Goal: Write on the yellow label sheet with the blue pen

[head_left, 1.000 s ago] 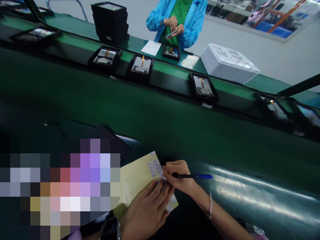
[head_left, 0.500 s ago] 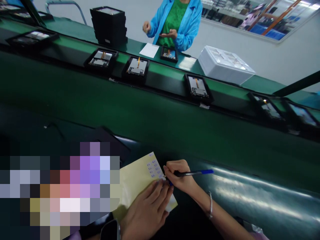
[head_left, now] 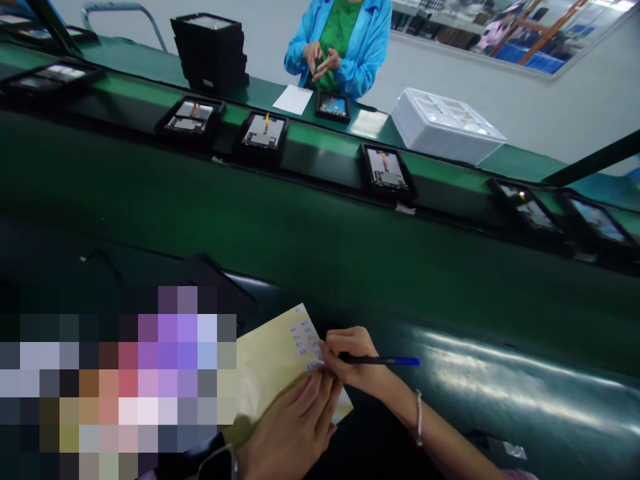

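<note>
My left hand lies flat on a pale yellow sheet, with its fingers stretched toward the sheet's right edge. Small labels with blue-violet marks form a block near that edge. My right hand is closed around a pen, whose blue end points right. The fingertips of that hand meet the sheet's right side, just beyond the left fingers. The pen's other end is hidden by the fingers, so whether it touches the sheet cannot be seen.
Black trays with opened devices stand along the conveyor belt. Across it, a person in a blue jacket stands behind a white sheet, a stack of black trays and a white box. The lower left is pixelated.
My right fingers have shifted slightly on the sheet's edge, and the pen lies a little lower. The person opposite has brought both hands together. The whole view has moved slightly.
</note>
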Available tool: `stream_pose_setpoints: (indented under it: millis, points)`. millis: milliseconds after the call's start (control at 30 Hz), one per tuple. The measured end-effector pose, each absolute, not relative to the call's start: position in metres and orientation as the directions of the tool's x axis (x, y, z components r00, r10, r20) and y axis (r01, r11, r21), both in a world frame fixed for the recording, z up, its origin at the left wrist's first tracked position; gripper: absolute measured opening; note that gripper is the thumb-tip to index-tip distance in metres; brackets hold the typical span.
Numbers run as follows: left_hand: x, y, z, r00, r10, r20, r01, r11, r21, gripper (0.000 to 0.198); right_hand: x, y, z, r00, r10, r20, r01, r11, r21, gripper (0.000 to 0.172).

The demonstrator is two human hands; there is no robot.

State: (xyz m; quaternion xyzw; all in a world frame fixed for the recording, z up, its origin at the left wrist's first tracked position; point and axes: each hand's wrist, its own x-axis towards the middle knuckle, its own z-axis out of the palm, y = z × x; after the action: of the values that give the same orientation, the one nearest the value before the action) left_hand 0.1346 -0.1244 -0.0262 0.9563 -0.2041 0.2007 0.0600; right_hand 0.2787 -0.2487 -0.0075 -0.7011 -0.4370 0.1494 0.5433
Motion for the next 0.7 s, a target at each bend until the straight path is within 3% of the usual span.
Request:
stream_pose_setpoints:
  millis: [700]
  points:
    - [0.1350, -0.1247, -0.0247, 0.847, -0.382, 0.370, -0.424, -0.905, 0.036, 0.042, 0.2798, -0.2521, -0.0084, 0.552, 0.801, 0.232, 0.457, -0.057, -0.888, 0.039]
